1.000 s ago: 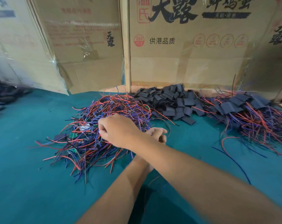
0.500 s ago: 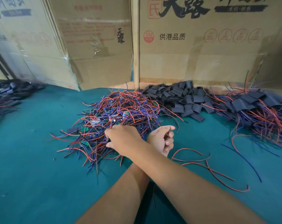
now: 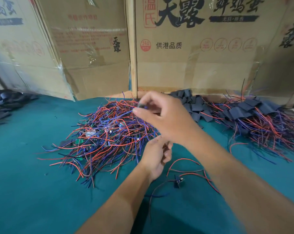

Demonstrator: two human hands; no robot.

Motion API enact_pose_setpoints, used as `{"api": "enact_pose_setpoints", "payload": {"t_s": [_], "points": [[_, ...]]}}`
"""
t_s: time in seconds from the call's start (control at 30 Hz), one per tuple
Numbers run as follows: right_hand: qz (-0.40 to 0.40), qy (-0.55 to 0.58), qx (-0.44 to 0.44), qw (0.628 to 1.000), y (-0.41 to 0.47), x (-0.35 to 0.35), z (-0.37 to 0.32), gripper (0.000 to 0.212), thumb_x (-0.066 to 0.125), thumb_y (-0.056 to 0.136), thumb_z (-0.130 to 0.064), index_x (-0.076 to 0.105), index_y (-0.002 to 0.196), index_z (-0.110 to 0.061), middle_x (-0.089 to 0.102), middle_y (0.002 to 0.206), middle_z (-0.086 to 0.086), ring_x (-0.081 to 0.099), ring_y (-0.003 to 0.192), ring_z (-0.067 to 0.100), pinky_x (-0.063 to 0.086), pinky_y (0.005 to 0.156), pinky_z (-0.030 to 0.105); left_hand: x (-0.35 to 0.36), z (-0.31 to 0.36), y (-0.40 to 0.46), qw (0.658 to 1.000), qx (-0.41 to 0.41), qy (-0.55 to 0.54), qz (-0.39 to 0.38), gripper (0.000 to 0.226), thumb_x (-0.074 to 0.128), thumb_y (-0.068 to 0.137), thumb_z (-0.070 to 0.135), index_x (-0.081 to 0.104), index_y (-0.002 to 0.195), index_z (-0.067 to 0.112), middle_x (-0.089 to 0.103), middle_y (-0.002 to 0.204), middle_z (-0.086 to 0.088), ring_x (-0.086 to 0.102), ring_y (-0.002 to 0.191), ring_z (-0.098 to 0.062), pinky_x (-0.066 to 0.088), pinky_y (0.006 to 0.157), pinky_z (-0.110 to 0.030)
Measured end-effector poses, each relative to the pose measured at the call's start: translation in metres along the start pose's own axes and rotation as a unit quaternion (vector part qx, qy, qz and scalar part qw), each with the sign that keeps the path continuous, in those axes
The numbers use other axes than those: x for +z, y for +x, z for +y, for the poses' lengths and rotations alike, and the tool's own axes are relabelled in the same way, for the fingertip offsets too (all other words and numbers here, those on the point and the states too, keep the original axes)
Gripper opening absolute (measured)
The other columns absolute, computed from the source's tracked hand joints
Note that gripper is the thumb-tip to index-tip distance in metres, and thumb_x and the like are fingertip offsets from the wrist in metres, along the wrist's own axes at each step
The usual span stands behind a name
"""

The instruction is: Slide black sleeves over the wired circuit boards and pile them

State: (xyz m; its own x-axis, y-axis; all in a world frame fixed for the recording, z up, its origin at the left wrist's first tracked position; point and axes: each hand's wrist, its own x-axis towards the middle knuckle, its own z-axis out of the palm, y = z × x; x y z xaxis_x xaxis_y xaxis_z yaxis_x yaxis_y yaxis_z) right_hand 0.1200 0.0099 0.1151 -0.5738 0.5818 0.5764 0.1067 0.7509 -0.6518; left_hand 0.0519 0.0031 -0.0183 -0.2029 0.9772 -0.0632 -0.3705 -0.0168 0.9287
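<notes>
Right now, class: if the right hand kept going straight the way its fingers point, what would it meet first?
The right hand points left and away, over the wire pile. It would probably meet those tangled wires first; depth is unclear, so it might pass above them.

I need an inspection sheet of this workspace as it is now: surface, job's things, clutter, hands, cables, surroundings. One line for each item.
Surface: teal cloth table, in view from the near edge to the cardboard at the back.
Job's things: pile of wired circuit boards at centre; loose black sleeves behind it; sleeved pile at right; one wired board lying apart near the arms.
Clutter: dark pieces at far left, too blurred to name.
Hands: right hand raised over the pile, fingers pinching a small blurred piece; left hand below it, curled, contents hidden.
Cables: red and blue wires everywhere, tangled.
Surroundings: printed cardboard boxes as back wall.
</notes>
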Motion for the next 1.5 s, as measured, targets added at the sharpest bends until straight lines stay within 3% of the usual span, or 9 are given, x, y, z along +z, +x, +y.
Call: {"api": "enact_pose_setpoints", "payload": {"t_s": [0.13,0.23,0.3,0.37,0.5,0.83,1.0,1.23,1.5], "points": [[-0.01,0.081,0.144,0.986,-0.026,-0.042,0.028,0.017,0.068,0.092,-0.029,0.062,0.087,-0.014,0.065,0.064,0.002,0.051,0.047,0.016,0.039,0.044,0.022,0.006,0.01,-0.003,0.998,0.043,0.046,0.007,0.035,0.051,0.095,0.011,0.066,0.067,0.025,0.045,0.058,0.002,0.027,0.041,-0.007,0.018,0.041,-0.016],[-0.035,0.145,0.265,0.953,-0.054,-0.061,0.055,0.018,0.056,0.1,-0.023,0.064,0.097,-0.007,0.065,0.071,0.002,0.044,0.053,0.011,0.032,0.045,0.018,0.01,0.011,-0.011,0.993,0.088,0.056,-0.047,0.012,0.058,0.078,0.017,0.067,0.075,0.025,0.049,0.064,0.003,0.028,0.045,-0.007,0.02,0.042,-0.017],[-0.028,0.197,0.295,0.935,-0.069,-0.066,0.07,0.017,0.048,0.103,-0.012,0.063,0.104,-0.005,0.066,0.076,0.003,0.045,0.056,0.01,0.032,0.047,0.018,0.013,0.009,-0.013,0.991,0.085,0.045,-0.089,0.015,0.064,0.076,0.017,0.069,0.09,0.018,0.054,0.072,0.0,0.033,0.047,-0.009,0.024,0.044,-0.018],[-0.02,0.226,0.291,0.93,-0.08,-0.066,0.078,0.018,0.047,0.102,-0.005,0.063,0.109,-0.003,0.066,0.078,0.003,0.048,0.06,0.011,0.034,0.049,0.019,0.015,0.007,-0.015,0.991,0.076,0.027,-0.103,0.019,0.067,0.08,0.013,0.068,0.099,0.012,0.06,0.077,-0.002,0.04,0.05,-0.01,0.03,0.044,-0.02],[-0.039,0.2,0.276,0.939,-0.091,-0.065,0.084,0.014,0.053,0.098,0.0,0.062,0.108,-0.003,0.071,0.082,0.006,0.055,0.066,0.015,0.039,0.05,0.021,0.02,0.008,-0.018,0.99,0.097,0.054,-0.089,0.009,0.069,0.083,0.017,0.067,0.089,0.011,0.064,0.082,-0.006,0.045,0.056,-0.012,0.036,0.047,-0.022],[-0.025,0.027,0.232,0.972,-0.095,-0.07,0.082,0.011,0.065,0.091,-0.017,0.065,0.08,-0.019,0.073,0.072,-0.002,0.053,0.051,0.008,0.04,0.051,0.018,0.032,0.022,-0.026,0.986,0.144,0.071,-0.043,0.012,0.074,0.085,0.026,0.073,0.074,0.02,0.063,0.076,0.002,0.05,0.06,-0.012,0.04,0.048,-0.023],[-0.026,0.042,0.24,0.969,-0.095,-0.069,0.082,0.016,0.064,0.092,-0.018,0.068,0.076,-0.019,0.069,0.065,-0.003,0.049,0.05,0.01,0.039,0.048,0.02,0.03,0.028,-0.022,0.986,0.13,0.092,-0.046,0.01,0.074,0.08,0.029,0.075,0.077,0.02,0.068,0.086,0.003,0.057,0.068,-0.011,0.048,0.052,-0.024],[-0.049,-0.002,0.256,0.965,-0.097,-0.061,0.09,0.016,0.066,0.091,-0.026,0.066,0.076,-0.021,0.069,0.065,-0.006,0.05,0.049,0.007,0.039,0.049,0.016,0.017,0.018,-0.022,0.994,0.103,0.01,-0.022,0.026,0.078,0.07,0.028,0.073,0.082,0.006,0.069,0.086,-0.007,0.062,0.068,-0.016,0.052,0.059,-0.024],[-0.051,0.029,0.309,0.949,-0.101,-0.082,0.11,0.02,0.068,0.089,-0.032,0.066,0.074,-0.02,0.067,0.062,-0.004,0.051,0.051,0.008,0.04,0.053,0.017,-0.001,0.03,-0.016,0.996,0.072,-0.046,0.008,0.01,0.075,0.076,0.031,0.073,0.077,0.021,0.073,0.1,-0.026,0.074,0.087,-0.031,0.06,0.07,-0.03]]}}
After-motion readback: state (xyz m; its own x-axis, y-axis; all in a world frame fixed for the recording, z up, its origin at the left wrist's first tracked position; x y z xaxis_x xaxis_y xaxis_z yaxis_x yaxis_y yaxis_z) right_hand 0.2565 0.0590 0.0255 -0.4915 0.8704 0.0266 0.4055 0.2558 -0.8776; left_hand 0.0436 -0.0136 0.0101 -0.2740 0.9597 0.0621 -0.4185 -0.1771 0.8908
